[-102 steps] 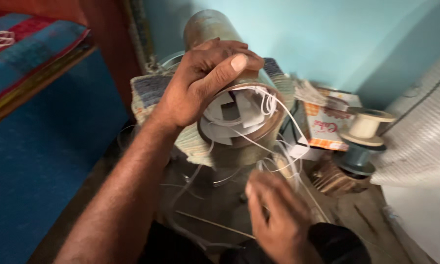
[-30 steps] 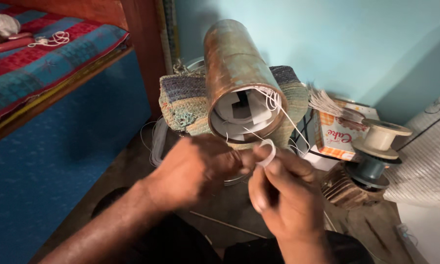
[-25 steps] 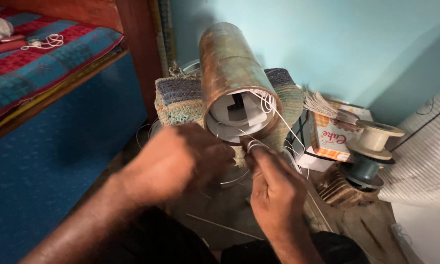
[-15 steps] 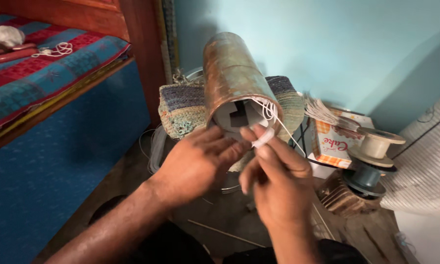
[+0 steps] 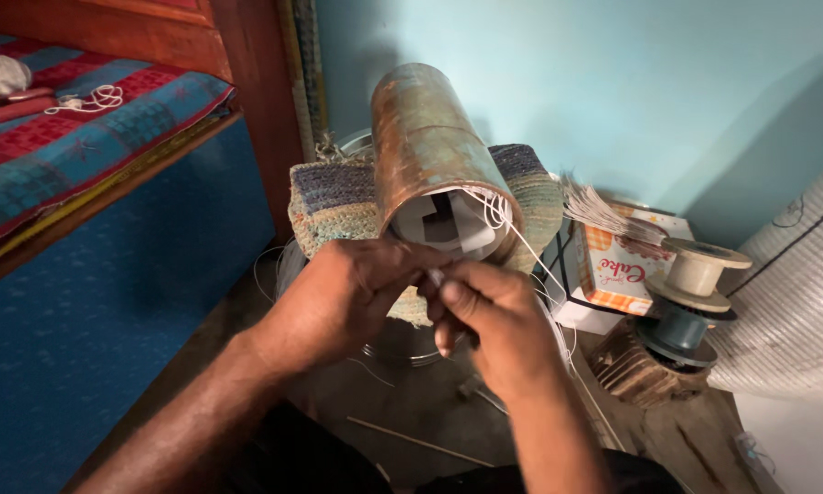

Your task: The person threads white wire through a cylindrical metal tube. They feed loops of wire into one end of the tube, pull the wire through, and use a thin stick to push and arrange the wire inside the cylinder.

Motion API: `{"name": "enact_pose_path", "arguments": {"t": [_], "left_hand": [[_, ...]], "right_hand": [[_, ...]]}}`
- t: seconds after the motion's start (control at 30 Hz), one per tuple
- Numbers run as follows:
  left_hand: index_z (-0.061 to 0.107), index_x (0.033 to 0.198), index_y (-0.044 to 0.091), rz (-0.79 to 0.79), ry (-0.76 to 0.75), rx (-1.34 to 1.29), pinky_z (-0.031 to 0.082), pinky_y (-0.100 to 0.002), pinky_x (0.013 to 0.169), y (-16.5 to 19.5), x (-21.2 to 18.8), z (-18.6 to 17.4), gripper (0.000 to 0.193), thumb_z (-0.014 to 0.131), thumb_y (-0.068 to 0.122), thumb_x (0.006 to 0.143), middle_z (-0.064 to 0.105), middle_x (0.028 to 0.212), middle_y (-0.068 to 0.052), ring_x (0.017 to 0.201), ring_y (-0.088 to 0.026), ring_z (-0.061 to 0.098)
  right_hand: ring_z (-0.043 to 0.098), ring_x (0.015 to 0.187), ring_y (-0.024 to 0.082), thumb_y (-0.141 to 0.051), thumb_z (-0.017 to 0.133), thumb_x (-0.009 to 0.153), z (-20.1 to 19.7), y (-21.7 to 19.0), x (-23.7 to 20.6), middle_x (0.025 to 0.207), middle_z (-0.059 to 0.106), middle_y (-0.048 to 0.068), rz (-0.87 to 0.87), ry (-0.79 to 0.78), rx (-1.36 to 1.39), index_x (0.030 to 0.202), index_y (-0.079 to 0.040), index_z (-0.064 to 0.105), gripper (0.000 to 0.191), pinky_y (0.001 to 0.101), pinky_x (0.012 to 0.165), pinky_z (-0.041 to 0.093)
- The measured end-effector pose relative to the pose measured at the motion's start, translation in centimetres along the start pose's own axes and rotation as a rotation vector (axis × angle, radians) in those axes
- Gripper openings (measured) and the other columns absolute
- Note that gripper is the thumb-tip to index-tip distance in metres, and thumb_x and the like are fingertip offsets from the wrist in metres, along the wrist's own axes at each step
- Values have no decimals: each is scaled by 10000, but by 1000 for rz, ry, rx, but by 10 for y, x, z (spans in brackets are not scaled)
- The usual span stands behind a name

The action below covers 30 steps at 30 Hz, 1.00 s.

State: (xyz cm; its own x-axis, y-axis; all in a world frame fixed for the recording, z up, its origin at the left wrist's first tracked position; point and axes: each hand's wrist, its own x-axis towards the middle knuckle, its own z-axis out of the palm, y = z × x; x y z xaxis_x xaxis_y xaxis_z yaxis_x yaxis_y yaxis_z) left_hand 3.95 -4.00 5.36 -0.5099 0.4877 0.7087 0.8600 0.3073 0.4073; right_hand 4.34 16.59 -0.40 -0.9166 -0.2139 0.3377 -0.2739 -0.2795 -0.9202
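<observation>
1. Left hand (image 5: 343,297) and right hand (image 5: 489,306) meet fingertip to fingertip, both pinched narrow on thin white thread (image 5: 521,245)
2. The thread runs up from the hands to the open mouth of the rusty metal cylinder (image 5: 430,155), lying just above them on a woven cushion (image 5: 324,197)

A thin white thread (image 5: 521,240) hangs in several strands from the open front rim of a rusty metal cylinder (image 5: 427,146). The cylinder lies tilted on a woven cloth pad (image 5: 333,197), with its opening toward the camera. The strands run down to the right.
</observation>
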Motion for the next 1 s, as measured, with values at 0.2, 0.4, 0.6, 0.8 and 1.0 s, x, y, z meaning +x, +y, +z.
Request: {"name": "enact_pose_path", "arguments": {"t": [0.2, 0.4, 0.6, 0.8, 1.0], "left_hand": [[743, 1228, 107, -127, 16, 33, 605, -366, 713, -4, -2, 6, 335, 697, 78, 898, 766, 959, -133, 828, -275, 774], [736, 1184, 64, 101, -3, 323, 606, -377, 827, -6, -12, 9, 371, 643, 35, 826, 763, 1112, -130, 968, -281, 756], [696, 1181, -43, 504, -202, 629, 576, -421, 946, -8, -15, -5, 472, 676, 163, 757, 712, 1142, -163, 1070, -300, 703], [694, 897, 15, 666, -408, 706, 568, -403, 896, -16, -3, -20, 230, 687, 187, 744, 673, 992, -120, 1001, -273, 670], [721, 917, 10, 658, -486, 858, 552, -350, 803, -10, -1, -22, 236, 681, 167, 745, 670, 1080, -85, 1030, -232, 629]], "right_hand": [[679, 628, 186, -114, 719, 905, 12, 29, 5, 833, 744, 112, 21, 263, 463, 1031, -21, 729, 157, 321, 535, 547], [751, 727, 136, 7, 703, 883, 35, 22, -18, 877, 793, 89, -177, 476, -300, 1043, 0, 751, 167, 281, 614, 596], [681, 740, 125, 58, 694, 860, 56, 63, -24, 876, 755, 94, -74, 553, 100, 1008, 60, 737, 154, 270, 664, 549], [638, 730, 112, 74, 666, 795, 53, 66, -13, 838, 707, 72, -48, 507, -143, 1012, 74, 720, 223, 290, 652, 515], [703, 724, 145, -118, 696, 1015, 27, -4, -10, 914, 770, 70, -543, 800, -744, 1169, -34, 743, 181, 280, 633, 580]]}}
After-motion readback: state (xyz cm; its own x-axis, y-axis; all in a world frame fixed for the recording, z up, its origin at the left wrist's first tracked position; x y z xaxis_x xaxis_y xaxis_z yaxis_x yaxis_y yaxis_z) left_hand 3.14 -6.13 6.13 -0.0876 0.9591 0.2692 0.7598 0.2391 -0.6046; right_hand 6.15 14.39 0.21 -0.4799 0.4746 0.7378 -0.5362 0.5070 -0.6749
